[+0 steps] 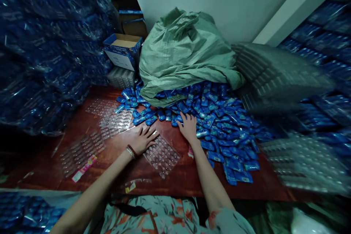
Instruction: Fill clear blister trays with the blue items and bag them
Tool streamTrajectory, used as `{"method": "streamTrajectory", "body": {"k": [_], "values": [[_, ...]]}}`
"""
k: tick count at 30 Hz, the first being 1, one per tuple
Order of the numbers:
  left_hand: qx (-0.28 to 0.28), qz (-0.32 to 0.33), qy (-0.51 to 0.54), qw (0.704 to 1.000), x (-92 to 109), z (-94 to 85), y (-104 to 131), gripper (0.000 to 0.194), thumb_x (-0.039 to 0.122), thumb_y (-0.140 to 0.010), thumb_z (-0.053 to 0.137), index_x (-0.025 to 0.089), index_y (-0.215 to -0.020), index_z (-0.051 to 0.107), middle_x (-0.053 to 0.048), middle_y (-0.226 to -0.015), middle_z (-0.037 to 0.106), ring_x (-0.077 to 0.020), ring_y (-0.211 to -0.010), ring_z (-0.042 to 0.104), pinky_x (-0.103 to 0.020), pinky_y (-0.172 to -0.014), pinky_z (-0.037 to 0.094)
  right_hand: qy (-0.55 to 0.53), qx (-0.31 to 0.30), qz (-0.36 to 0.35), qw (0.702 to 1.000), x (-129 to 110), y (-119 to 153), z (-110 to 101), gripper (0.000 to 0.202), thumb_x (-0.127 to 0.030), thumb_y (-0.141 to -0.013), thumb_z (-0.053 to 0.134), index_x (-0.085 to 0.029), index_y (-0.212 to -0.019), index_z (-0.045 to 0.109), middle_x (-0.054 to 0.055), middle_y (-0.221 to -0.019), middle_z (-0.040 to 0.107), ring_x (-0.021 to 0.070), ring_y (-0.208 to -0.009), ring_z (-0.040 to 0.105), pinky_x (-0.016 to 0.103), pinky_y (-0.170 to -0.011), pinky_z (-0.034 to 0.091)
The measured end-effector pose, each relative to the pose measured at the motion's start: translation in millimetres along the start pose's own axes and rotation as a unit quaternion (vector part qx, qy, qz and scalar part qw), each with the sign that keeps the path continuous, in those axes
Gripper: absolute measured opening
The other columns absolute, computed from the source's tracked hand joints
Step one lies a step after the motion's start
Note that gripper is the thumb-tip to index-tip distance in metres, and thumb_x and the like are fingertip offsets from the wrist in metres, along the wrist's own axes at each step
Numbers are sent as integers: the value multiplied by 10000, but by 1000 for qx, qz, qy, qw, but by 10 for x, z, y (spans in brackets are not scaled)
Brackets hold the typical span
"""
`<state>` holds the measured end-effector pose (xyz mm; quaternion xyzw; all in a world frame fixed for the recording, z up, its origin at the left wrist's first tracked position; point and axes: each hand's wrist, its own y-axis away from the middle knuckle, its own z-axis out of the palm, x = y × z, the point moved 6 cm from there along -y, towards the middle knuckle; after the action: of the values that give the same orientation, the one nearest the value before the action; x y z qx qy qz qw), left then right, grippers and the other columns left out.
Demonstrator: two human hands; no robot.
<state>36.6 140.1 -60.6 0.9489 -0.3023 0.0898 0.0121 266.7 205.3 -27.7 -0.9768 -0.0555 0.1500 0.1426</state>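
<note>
My left hand, fingers spread, rests at the upper left edge of a clear plastic tray with rows of small moulded cavities. My right hand reaches to the near edge of a heap of small blue packets. Its fingers are apart, with the tips at or on some packets; whether they touch is hard to tell. Between the two hands, a few blue packets lie loose on the reddish-brown table. A large green sack lies behind the heap, its mouth over the packets.
More clear trays lie at the left, near a pink printed strip. Stacked trays stand at the right. An open blue box is by the wall. Wrapped blue packs are piled high on the left.
</note>
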Motion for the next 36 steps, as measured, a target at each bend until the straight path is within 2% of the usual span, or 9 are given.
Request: {"method": "streamTrajectory", "body": {"k": [4,10,14,18,21,25,30,33,36], "values": [[36,-26,4,999,121,-33,-78,488,440,-936,269,214,-1340,424,-114,-1360,458,-266,-1235,408,-420,-997,328,1,-21,-37,999,-154,218,51,475,-395,-917,367,-195,-1343,429,110,-1298,473,301,-1188,354,498,-1021,257],[112,-172,-4,979,326,3,424,541,469,-919,289,133,-1314,445,-158,-1267,523,-298,-1143,463,-418,-909,388,-106,-95,-110,984,-149,520,-69,465,-381,-923,381,-249,-1368,391,57,-1380,424,229,-1256,357,439,-1083,221],[114,-240,1,964,350,-152,627,469,429,-914,340,147,-1254,497,-151,-1170,570,-294,-1026,511,-430,-828,424,-245,-5,-20,969,54,477,-255,419,-356,-920,360,-204,-1291,481,89,-1259,539,193,-1155,485,372,-982,376],[141,-168,96,971,279,-400,242,324,274,-921,362,155,-1172,530,-115,-1107,574,-221,-1000,523,-363,-851,445,-281,64,64,955,197,459,-380,303,-335,-884,415,-181,-991,653,72,-966,662,193,-913,587,342,-839,448],[105,-50,133,984,319,-466,-337,283,203,-903,389,174,-1141,539,-94,-1101,558,-184,-991,528,-317,-868,447,-225,22,30,974,53,447,-404,254,-306,-870,452,-187,-946,663,65,-935,656,200,-913,554,335,-832,429],[-7,21,20,1000,436,-364,-905,440,190,-837,470,183,-1276,448,-126,-1232,485,-251,-1024,501,-383,-829,453,-21,-82,-38,996,-301,418,-330,282,-288,-837,541,-214,-1099,612,85,-1080,590,243,-994,473,347,-806,390],[-52,34,-21,998,457,-281,-1017,536,293,-842,484,159,-1349,370,-147,-1238,468,-279,-1053,479,-385,-827,441,124,-183,-80,972,-545,296,-236,323,-277,-834,556,-158,-1134,553,122,-1061,544,260,-992,458,359,-789,376],[-30,6,-7,1000,388,-256,-945,594,466,-822,512,189,-1334,392,-156,-1296,412,-300,-1061,476,-407,-826,435,100,-214,-81,968,-565,225,-233,308,-292,-840,550,-146,-1111,546,129,-1082,536,257,-1012,478,355,-816,386],[12,-32,5,999,348,-246,-878,553,460,-846,481,172,-1312,408,-164,-1279,413,-286,-1053,481,-403,-839,426,55,-230,-65,969,-554,179,-220,315,-230,-809,571,-161,-1114,532,120,-1108,545,238,-991,526,323,-799,411]]}}
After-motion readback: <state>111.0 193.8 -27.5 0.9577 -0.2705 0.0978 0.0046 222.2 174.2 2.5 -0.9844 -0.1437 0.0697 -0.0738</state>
